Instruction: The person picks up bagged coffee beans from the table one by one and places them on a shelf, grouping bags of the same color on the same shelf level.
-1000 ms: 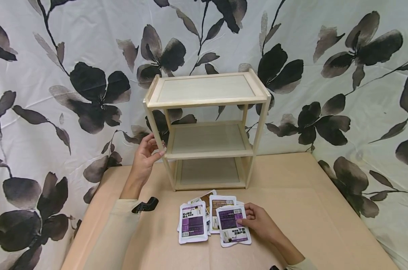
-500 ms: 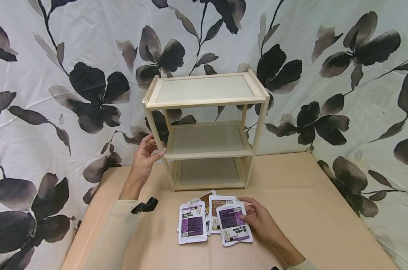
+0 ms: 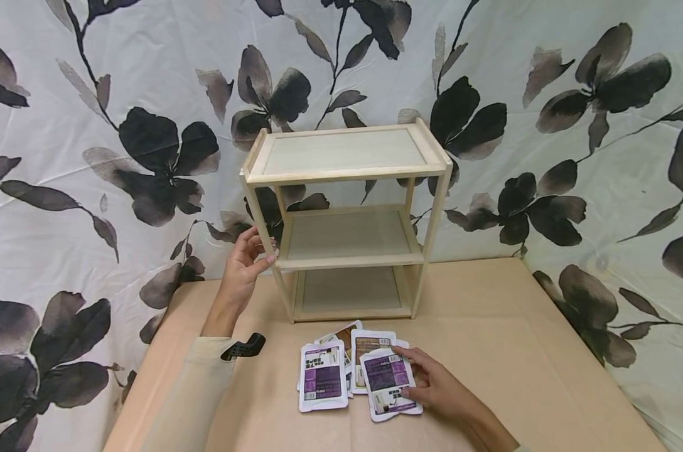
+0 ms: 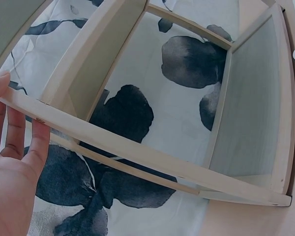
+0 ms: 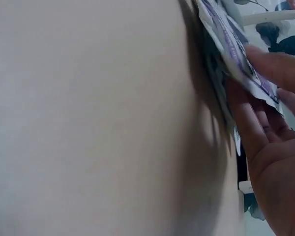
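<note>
Right fingers (image 5: 247,118) pinch packet (image 3: 383,380) — left fingers (image 4: 38,142) seemingly curl round post (image 4: 120,142).

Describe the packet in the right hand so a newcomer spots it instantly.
Find the wooden rack, then the packets in front. At their right, the right hand pinches the purple-and-white packet; unlike the purple one at left, its white end points away from the rack.

At the left side of the pale wooden three-tier shelf (image 3: 349,235), the bare left hand (image 3: 241,270) is placed, the shelf gripped between thumb and fingers. The right hand (image 3: 443,386) is held lower, before the shelf, fingers bent in a pinch.
</note>
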A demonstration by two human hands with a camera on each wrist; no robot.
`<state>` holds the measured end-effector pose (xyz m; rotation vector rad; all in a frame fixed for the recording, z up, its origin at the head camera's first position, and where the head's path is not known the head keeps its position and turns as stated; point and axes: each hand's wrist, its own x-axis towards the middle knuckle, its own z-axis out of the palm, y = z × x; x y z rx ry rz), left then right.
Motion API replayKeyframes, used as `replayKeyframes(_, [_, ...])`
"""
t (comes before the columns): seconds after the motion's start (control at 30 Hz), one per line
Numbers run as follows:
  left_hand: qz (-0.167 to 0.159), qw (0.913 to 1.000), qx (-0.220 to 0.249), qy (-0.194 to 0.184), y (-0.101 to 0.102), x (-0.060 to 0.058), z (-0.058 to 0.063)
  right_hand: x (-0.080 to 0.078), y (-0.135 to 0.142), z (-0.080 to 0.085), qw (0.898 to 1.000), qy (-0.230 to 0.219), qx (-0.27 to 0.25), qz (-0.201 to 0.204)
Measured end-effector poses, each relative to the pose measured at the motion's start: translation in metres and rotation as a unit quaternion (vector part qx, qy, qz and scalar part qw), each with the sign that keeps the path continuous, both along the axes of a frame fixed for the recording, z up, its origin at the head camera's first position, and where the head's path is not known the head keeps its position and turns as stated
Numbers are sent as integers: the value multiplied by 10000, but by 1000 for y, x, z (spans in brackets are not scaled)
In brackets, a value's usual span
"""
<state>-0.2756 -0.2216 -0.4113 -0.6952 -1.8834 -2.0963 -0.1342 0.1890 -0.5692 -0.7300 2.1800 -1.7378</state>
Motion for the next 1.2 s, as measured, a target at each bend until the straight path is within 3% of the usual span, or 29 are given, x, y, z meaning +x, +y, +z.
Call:
replayKeyframes(0.1, [9, 10000, 23, -27, 1, -1, 0, 4, 1, -5, 9994, 318, 79, 92])
replayKeyframes(0.27, [41, 10000, 31, -69, 2, 0, 0, 8, 3, -7, 9916, 1128, 540, -344])
replayKeyframes(0.4, [37, 10000, 33, -61, 1, 1, 0, 9, 4, -4, 9883, 1321, 677, -339])
replayKeyframes(0.73, [52, 10000, 25, -61, 1, 2, 1, 0, 8, 5, 9965, 626, 548, 39])
replayKeyframes(0.9, [60, 10000, 18, -20, 1, 2, -1, -7, 12, 9, 9960, 687, 572, 45])
replayKeyframes(1.2, [40, 10000, 43, 3, 1, 2, -2, -17, 13, 22, 9990, 185, 400, 24])
